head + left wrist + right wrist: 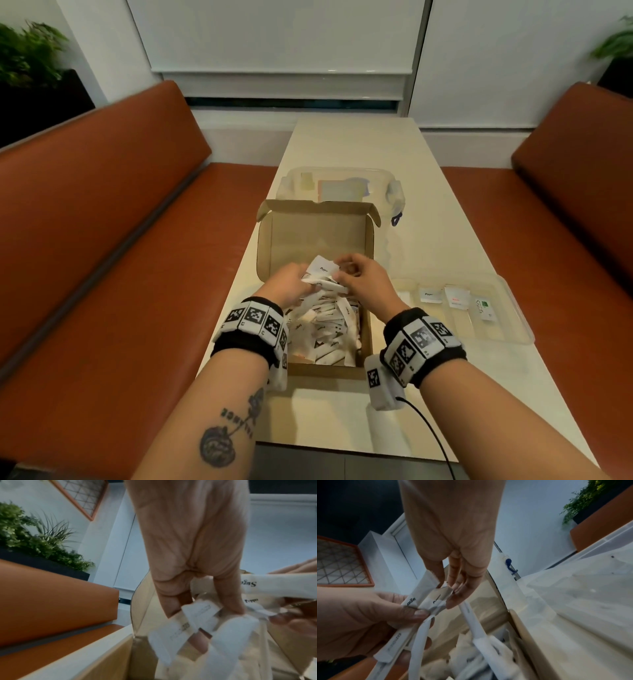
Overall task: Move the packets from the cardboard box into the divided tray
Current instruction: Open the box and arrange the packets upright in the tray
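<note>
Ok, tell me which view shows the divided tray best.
The head view. There the divided tray lies whole on the table, right of the cardboard box, with a few packets in its compartments. The right wrist view shows only blurred clear plastic on the right that may be it; the left wrist view shows none.

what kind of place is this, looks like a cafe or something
Probably a cafe or restaurant booth: orange padded benches flank a long pale table, with planters behind. The box of sugar and pepper packets fits that.
</note>
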The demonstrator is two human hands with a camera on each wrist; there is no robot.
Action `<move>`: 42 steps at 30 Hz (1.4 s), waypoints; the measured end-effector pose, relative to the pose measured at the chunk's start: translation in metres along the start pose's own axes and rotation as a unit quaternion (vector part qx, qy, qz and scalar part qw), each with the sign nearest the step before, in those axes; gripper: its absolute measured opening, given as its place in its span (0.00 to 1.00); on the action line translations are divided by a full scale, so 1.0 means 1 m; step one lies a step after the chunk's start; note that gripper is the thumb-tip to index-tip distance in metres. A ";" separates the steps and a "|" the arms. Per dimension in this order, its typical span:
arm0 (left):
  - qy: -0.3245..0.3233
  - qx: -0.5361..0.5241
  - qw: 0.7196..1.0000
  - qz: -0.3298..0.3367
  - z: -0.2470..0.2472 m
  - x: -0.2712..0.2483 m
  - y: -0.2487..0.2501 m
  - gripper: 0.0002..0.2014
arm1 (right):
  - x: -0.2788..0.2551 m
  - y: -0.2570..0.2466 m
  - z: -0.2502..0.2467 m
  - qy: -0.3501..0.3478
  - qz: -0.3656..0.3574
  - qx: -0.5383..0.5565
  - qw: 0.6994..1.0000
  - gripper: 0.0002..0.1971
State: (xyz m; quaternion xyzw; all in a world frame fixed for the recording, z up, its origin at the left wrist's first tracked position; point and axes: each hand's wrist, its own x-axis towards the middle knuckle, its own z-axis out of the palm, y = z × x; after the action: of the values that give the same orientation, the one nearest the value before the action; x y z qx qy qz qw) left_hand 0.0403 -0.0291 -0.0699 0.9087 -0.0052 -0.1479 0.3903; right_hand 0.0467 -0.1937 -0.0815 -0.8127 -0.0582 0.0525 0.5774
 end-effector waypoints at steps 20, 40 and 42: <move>0.104 -0.290 0.951 0.019 0.021 0.009 0.000 0.13 | -0.009 0.015 0.022 -0.058 0.121 0.113 0.984 0.14; -0.025 -0.333 0.942 -0.013 0.022 0.007 -0.010 0.15 | 0.006 -0.006 0.002 -0.051 0.039 0.149 0.987 0.21; -0.035 -0.345 0.938 -0.012 0.023 0.008 -0.011 0.15 | 0.006 -0.003 0.004 -0.028 0.031 0.101 0.994 0.18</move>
State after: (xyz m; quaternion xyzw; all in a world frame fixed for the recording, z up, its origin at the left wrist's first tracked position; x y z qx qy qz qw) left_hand 0.0410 -0.0390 -0.0945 0.7127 0.0432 -0.1770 0.6774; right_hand 0.0521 -0.1880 -0.0800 -0.7501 -0.0435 0.0986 0.6524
